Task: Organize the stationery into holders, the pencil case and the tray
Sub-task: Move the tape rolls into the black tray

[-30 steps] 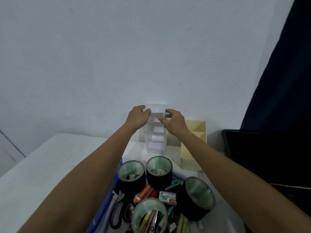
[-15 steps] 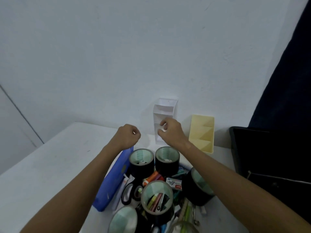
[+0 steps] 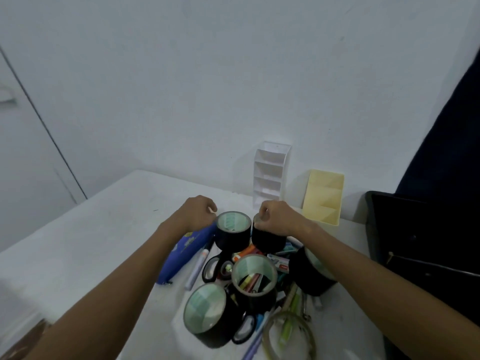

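Observation:
My right hand [image 3: 278, 219] curls over the top rim of a black tape roll [image 3: 267, 241] at the back of the pile and grips it. My left hand [image 3: 200, 213] is curled just left of a second black tape roll [image 3: 233, 231], above the blue pencil case [image 3: 187, 252]; I see nothing in it. A white tiered holder [image 3: 270, 175] and a yellow holder [image 3: 324, 198] stand against the wall behind the hands. Pens and markers lie under and inside the rolls.
Several more black tape rolls [image 3: 254, 279], black scissors [image 3: 215, 268], a staple box [image 3: 280, 264] and a clear tape roll [image 3: 288, 333] crowd the pile. A black tray [image 3: 415, 229] sits at the right. The white table [image 3: 78, 242] ends at the left.
Both hands let go of the white holder, left it by the wall and drew back down. The right hand now rests on a black tape roll; the left hangs beside another.

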The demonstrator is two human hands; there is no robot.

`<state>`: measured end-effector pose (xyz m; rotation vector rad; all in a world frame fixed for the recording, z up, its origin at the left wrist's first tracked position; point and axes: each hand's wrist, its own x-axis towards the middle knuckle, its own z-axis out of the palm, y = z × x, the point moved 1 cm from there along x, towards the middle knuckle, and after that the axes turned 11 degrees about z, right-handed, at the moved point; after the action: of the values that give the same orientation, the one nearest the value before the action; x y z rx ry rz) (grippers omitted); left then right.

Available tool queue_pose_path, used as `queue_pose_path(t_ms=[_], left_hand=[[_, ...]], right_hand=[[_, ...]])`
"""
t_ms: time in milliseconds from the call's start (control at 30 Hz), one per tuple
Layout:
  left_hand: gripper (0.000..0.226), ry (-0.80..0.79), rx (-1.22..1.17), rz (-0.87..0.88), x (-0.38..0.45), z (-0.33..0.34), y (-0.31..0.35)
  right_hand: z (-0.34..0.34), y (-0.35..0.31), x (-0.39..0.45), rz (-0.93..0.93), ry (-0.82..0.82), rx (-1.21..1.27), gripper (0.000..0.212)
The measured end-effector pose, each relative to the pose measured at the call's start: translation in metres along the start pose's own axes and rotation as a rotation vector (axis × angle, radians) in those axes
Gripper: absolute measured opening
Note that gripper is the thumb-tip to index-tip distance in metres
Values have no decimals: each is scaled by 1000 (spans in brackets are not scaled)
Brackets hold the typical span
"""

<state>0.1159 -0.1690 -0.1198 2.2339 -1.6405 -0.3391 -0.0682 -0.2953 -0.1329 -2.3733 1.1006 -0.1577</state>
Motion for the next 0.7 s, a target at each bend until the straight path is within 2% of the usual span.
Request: queue_pose_path(t_ms=[133,200,367,467,600,700], left_hand=[[41,-182,30,120,-2,10,23],[45,-254,93,129,0,14,28],[43,-321,191,151,3,17,32],[29,-296,262,236,4,15,38],[24,-137,322,309,7,5,54],[9,-28,374,367,12,-10,82]], right_hand=[[-3,7,-6,46,-115,-216,31],[-1,11,-9,46,-128,-308,26],[1,15,-18,5,-34,-363,23],[-1,17,-21,-9,45,-373,19],[-19,16,-31,-30,138,-356,17],[-46,27,-43,-50,224,-341,3]])
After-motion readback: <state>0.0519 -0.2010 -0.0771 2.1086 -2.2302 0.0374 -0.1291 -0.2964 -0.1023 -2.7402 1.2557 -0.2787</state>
